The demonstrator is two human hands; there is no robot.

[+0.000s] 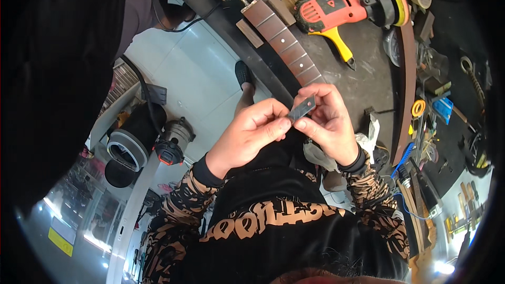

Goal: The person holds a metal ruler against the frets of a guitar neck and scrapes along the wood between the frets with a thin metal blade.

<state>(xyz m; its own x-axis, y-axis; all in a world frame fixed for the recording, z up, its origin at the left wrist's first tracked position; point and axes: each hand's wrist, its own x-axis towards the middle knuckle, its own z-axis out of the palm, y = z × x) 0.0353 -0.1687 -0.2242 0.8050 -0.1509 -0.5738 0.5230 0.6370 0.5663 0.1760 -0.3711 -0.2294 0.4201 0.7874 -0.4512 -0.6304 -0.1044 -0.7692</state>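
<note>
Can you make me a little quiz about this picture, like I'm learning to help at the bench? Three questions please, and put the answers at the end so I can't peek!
1. What are the left hand and the right hand holding between them?
2. True or false: in the picture, the guitar neck lies to the left of the red power tool.
3. Fill the gap: the pointed tool just below the red power tool is mostly ____.

Key: 1. A small flat metal piece with a hole near one end. 2. True. 3. Yellow.
</note>
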